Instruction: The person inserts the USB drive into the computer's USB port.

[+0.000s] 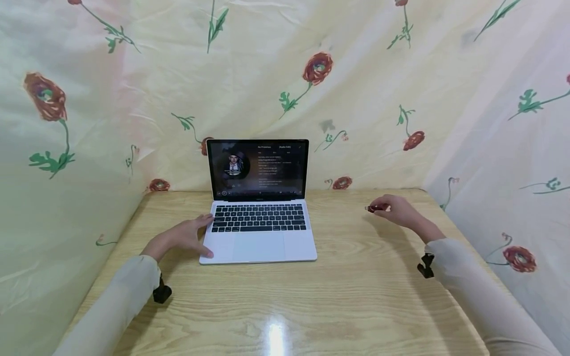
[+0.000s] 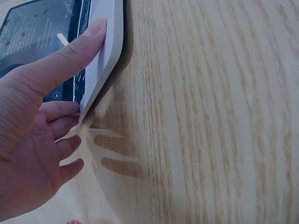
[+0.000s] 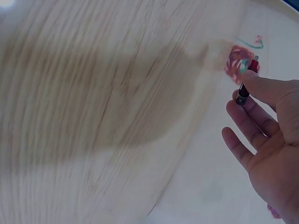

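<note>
A laptop (image 1: 260, 247) stands with its lid up and its screen (image 1: 258, 170) lit, showing a round picture and lines of text. At its left side is my left hand (image 1: 184, 235), with the thumb (image 2: 70, 58) on the palm rest and the other fingers spread along the side edge. Well to the right of the laptop, my right hand (image 1: 398, 211) is raised over the table. Between thumb and fingertips it pinches a small red-and-black USB stick (image 3: 254, 65) with a silver end; part of its body is behind the thumb.
The laptop rests on a light wood-grain table (image 1: 285, 291), near its back edge. Floral fabric (image 1: 369, 64) encloses the table at the back and both sides. A black wrist device (image 1: 426, 266) shows under the right sleeve, another (image 1: 162, 290) under the left.
</note>
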A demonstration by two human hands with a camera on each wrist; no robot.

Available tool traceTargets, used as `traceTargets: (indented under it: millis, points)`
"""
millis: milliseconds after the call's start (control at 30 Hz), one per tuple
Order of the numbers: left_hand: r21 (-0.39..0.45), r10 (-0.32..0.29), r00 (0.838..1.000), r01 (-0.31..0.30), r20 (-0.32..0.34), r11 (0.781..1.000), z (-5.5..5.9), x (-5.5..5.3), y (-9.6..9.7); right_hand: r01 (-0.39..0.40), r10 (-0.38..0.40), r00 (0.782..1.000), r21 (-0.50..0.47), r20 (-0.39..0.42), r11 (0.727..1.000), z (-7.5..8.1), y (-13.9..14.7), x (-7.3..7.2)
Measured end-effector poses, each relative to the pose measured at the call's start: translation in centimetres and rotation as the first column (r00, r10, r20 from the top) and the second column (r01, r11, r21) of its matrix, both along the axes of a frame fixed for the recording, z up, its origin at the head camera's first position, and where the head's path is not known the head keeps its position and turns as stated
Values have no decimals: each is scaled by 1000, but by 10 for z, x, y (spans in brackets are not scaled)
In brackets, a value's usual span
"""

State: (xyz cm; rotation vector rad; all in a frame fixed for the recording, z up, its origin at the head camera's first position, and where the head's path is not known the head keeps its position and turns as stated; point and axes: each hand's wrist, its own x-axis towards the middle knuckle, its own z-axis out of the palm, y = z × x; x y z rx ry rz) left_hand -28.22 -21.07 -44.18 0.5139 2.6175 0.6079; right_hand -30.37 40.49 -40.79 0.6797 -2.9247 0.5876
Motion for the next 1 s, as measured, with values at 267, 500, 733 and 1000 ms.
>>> traceTargets:
  millis: [267,500,733,1000]
  points:
    - [-5,6,1000,-6,-4,1000,-1,-2,-1,-29,29,1000,-28,-10,999,-2,-25,-5]
    - [-3,5,1000,-5,-8,1000,-3,-2,-1,-33,34,999,-35,20,999,-6,-41,-10]
    - [-8,12,1000,-12,-9,1000,-3,-2,0,-49,52,998,-83,31,995,-11,-58,-16]
    - [-12,16,1000,-16,-6,1000,-1,-1,1,-52,58,997,-97,59,994,-18,-76,-21]
